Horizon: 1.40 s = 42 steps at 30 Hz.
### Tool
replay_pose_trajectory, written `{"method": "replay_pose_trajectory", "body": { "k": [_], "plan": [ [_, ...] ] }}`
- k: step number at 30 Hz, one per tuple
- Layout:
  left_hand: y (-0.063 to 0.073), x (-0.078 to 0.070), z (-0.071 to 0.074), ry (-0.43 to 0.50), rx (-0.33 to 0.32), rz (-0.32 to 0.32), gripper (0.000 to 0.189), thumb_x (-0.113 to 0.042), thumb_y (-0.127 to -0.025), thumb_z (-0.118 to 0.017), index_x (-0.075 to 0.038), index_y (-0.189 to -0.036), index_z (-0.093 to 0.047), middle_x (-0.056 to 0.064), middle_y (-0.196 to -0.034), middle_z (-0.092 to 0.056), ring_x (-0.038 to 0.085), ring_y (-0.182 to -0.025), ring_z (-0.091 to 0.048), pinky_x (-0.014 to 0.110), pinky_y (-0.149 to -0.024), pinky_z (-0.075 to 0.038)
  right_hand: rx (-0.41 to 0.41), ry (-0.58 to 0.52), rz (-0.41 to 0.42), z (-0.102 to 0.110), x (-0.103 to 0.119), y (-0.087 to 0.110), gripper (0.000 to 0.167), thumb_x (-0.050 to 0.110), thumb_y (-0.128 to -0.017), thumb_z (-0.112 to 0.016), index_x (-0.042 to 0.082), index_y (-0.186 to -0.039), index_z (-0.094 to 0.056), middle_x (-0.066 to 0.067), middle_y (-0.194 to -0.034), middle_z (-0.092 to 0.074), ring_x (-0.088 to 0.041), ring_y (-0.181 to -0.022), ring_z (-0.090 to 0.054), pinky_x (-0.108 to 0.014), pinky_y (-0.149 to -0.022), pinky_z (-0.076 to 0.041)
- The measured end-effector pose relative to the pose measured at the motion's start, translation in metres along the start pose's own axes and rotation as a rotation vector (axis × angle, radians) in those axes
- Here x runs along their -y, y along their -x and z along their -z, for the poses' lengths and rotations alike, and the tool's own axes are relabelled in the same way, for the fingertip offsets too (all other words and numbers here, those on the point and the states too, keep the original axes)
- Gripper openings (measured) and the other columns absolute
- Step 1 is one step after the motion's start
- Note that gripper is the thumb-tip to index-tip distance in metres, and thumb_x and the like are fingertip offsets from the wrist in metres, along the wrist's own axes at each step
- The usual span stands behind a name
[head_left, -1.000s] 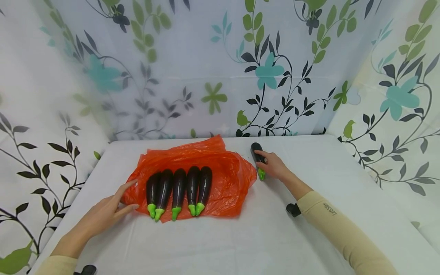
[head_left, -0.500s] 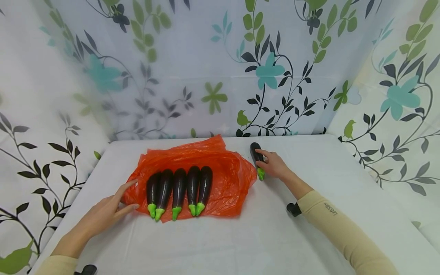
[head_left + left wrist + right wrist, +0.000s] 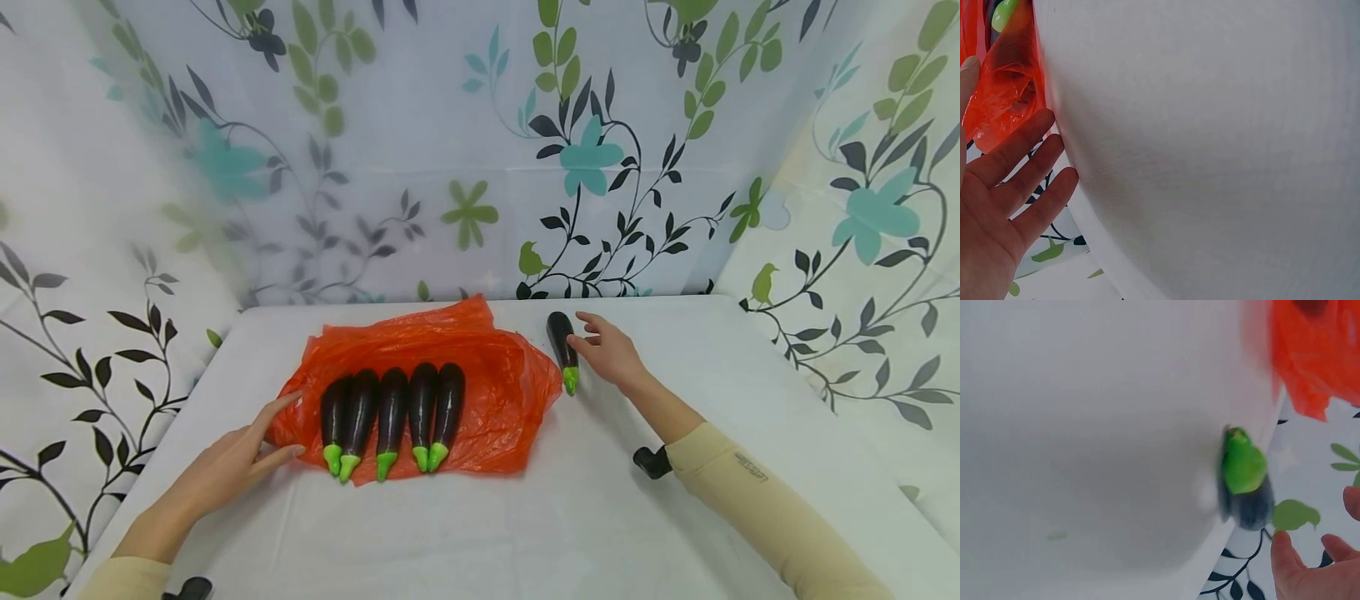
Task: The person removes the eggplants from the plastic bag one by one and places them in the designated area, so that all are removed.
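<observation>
A glossy dark-purple eggplant [image 3: 561, 333] with a bright green cap lies on its side on the white counter [image 3: 480, 542], just right of a crinkled, translucent red plastic bag [image 3: 495, 417] — cap end nearest the viewer. Five similar eggplants [image 3: 392, 410] lie side by side on the bag — caps nearest the viewer, by its near edge.

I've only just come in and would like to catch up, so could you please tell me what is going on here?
Someone is working bare-handed at a white-covered table. Five eggplants lie side by side on a red-orange plastic bag, and a sixth eggplant lies just to the right of the bag. The right hand is beside that one, fingers open, not gripping it. The left hand is at the bag's left edge, fingers spread.
</observation>
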<state>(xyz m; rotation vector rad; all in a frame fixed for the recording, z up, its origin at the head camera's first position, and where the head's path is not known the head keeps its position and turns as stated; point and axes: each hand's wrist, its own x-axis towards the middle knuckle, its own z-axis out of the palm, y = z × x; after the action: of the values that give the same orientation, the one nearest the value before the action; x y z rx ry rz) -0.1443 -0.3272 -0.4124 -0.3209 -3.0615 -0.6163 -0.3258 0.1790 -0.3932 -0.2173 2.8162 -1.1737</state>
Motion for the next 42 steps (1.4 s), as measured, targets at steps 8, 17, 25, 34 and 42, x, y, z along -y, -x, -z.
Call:
{"method": "replay_pose_trajectory", "body": {
  "k": [8, 17, 25, 34, 42],
  "plan": [
    [0.000, -0.002, 0.000, 0.003, -0.004, -0.002, 0.080, -0.040, -0.091, -0.068, -0.022, -0.153, -0.019, -0.004, -0.078, -0.057, 0.008, -0.066, -0.051, 0.033, -0.061, -0.046, 0.011, -0.103, 0.016, 0.005, 0.024, 0.024, 0.061, 0.037, -0.099, -0.057, 0.018, -0.152, -0.034, -0.018, -0.149, -0.040, -0.036, -0.132, -0.043, -0.051, -0.095, -0.046],
    [-0.002, -0.001, 0.001, 0.007, 0.001, 0.003, 0.080, -0.040, -0.092, -0.067, -0.021, -0.153, -0.019, -0.003, -0.079, -0.057, 0.009, -0.066, -0.051, 0.034, -0.062, -0.046, 0.053, -0.183, 0.060, 0.004, 0.047, 0.052, 0.060, 0.035, -0.098, -0.059, 0.023, -0.151, -0.036, -0.014, -0.148, -0.040, -0.034, -0.133, -0.043, -0.050, -0.095, -0.046],
    [-0.002, -0.001, 0.000, 0.009, 0.015, 0.013, 0.081, -0.042, -0.092, -0.067, -0.021, -0.153, -0.018, -0.003, -0.078, -0.055, 0.010, -0.066, -0.050, 0.032, -0.061, -0.045, 0.085, -0.199, 0.115, 0.001, 0.064, 0.072, 0.058, 0.036, -0.097, -0.060, 0.024, -0.150, -0.039, -0.007, -0.146, -0.044, -0.028, -0.128, -0.046, -0.045, -0.092, -0.050],
    [-0.001, -0.002, 0.001, 0.010, 0.014, 0.014, 0.081, -0.042, -0.091, -0.067, -0.022, -0.153, -0.019, -0.004, -0.079, -0.056, 0.010, -0.068, -0.052, 0.034, -0.062, -0.047, 0.121, -0.246, 0.175, -0.002, 0.081, 0.092, 0.060, 0.038, -0.095, -0.064, 0.026, -0.149, -0.040, -0.007, -0.146, -0.044, -0.029, -0.128, -0.049, -0.041, -0.090, -0.051],
    [0.000, -0.004, 0.000, 0.012, 0.017, 0.014, 0.081, -0.041, -0.090, -0.068, -0.021, -0.153, -0.020, -0.004, -0.076, -0.055, 0.009, -0.066, -0.050, 0.032, -0.062, -0.046, 0.169, -0.277, 0.205, -0.011, 0.089, 0.105, 0.059, 0.034, -0.094, -0.066, 0.028, -0.148, -0.042, -0.004, -0.143, -0.047, -0.030, -0.128, -0.048, -0.042, -0.092, -0.050]
  ]
}}
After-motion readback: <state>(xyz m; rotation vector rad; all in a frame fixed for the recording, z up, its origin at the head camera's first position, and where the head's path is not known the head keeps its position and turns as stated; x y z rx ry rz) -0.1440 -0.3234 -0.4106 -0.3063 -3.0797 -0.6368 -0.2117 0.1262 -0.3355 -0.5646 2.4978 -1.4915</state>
